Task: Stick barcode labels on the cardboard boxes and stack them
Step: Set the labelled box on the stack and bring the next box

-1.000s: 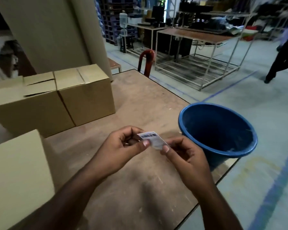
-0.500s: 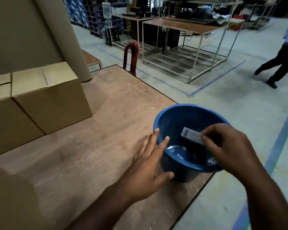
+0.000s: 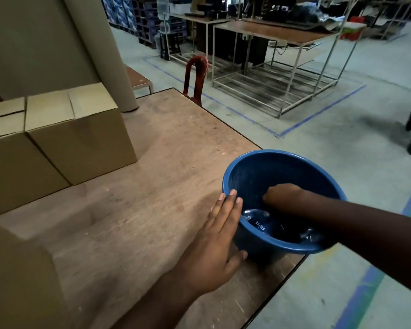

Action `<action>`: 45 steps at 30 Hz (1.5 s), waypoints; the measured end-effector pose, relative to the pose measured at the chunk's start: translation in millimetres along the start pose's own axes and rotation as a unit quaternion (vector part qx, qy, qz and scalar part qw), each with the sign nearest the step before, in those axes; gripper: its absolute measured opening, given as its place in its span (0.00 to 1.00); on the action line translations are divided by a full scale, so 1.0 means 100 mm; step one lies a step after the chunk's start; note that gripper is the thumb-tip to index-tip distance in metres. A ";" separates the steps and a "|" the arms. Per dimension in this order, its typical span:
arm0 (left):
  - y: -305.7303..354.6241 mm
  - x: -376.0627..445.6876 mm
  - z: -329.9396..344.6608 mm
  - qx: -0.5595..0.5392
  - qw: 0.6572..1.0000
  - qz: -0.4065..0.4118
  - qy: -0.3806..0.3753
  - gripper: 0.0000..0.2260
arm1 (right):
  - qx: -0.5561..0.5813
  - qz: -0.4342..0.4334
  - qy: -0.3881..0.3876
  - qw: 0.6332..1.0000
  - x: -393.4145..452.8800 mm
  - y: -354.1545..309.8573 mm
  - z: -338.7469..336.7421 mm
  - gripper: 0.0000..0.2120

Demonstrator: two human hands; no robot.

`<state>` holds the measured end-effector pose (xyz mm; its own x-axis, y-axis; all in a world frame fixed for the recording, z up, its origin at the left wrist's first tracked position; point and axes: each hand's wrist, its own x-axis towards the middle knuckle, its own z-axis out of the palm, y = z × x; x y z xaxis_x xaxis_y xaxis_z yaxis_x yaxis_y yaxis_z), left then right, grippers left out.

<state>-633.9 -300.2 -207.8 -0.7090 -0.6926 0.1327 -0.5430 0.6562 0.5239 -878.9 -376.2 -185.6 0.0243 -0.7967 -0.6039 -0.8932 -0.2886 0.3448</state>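
At the bench's right corner: a blue tub (image 3: 252,176) stood on the wooden bench (image 3: 152,186), its far side overhanging the edge above the floor
Left hand: the left hand (image 3: 214,248) lay flat against the tub's outer wall; its fingers (image 3: 226,205) were straight and pressed together, their tips at the rim; the thumb reached round the wall lower down; it held nothing
Right hand: the right hand (image 3: 282,195) reached down inside the tub, forearm crossing the near rim; its fingers were turned away from the camera, so I cannot tell whether they were curled, spread or pinching anything
Barcode label: none could be made out; whether one was in the right hand could not be told
Tub contents: clear crumpled plastic with small white print lay at the bottom
Cardboard boxes: two cardboard boxes (image 3: 81,138) sat side by side, touching, at the bench's left, well apart from the tub; another box (image 3: 17,281) filled the near left corner
Behind the boxes: a tall cardboard roll (image 3: 105,55) stood upright on the bench
Beyond the bench: a red chair back (image 3: 196,74) rose just past the far edge
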 end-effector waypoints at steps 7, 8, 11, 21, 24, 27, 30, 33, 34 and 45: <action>0.06 -0.01 -0.03 0.009 0.999 -0.014 -0.041 0.49 | -0.076 -0.048 -0.055 0.994 0.11 -0.02 0.20 0.21; 0.06 0.00 -0.03 0.006 0.999 -0.014 -0.044 0.49 | -0.053 -0.055 -0.043 0.996 0.09 0.02 0.19 0.21; 0.02 0.00 -0.04 -0.006 0.999 -0.014 -0.051 0.48 | 0.068 -0.024 -0.024 0.997 -0.08 0.06 0.03 0.16; -0.05 -0.06 -0.26 -0.113 0.990 -0.025 0.081 0.39 | 0.352 -0.044 0.385 0.852 -1.03 -0.49 -0.39 0.03; -0.08 -0.20 -0.43 -0.191 0.971 -0.055 0.133 0.37 | 0.434 -0.077 0.487 0.754 -1.06 -0.86 -0.46 0.03; -0.15 -0.49 -0.72 -0.271 0.939 -0.086 0.192 0.31 | 0.506 -0.131 0.544 0.656 -1.08 -1.30 -0.58 0.02; -0.21 -0.94 -1.10 -0.271 0.923 -0.104 0.253 0.25 | 0.530 -0.206 0.574 0.589 -1.10 -1.86 -0.77 0.02; -0.28 -1.49 -1.45 -0.236 0.912 -0.133 0.309 0.21 | 0.551 -0.275 0.585 0.528 -1.11 -2.45 -0.94 0.03; -0.31 -1.71 -1.55 -0.224 0.905 -0.150 0.329 0.21 | 0.563 -0.288 0.577 0.516 -1.09 -2.65 -0.99 0.03; -0.94 -4.16 -1.89 0.052 0.744 -0.327 0.580 0.12 | 0.464 -0.385 0.370 0.707 -0.94 -4.36 -1.23 0.29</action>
<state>-202.8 -130.0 -153.0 0.5561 -0.6260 0.5467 -0.6758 0.0423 0.7358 -437.0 -241.3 -191.0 0.5850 -0.7521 0.3035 -0.3890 -0.5886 -0.7087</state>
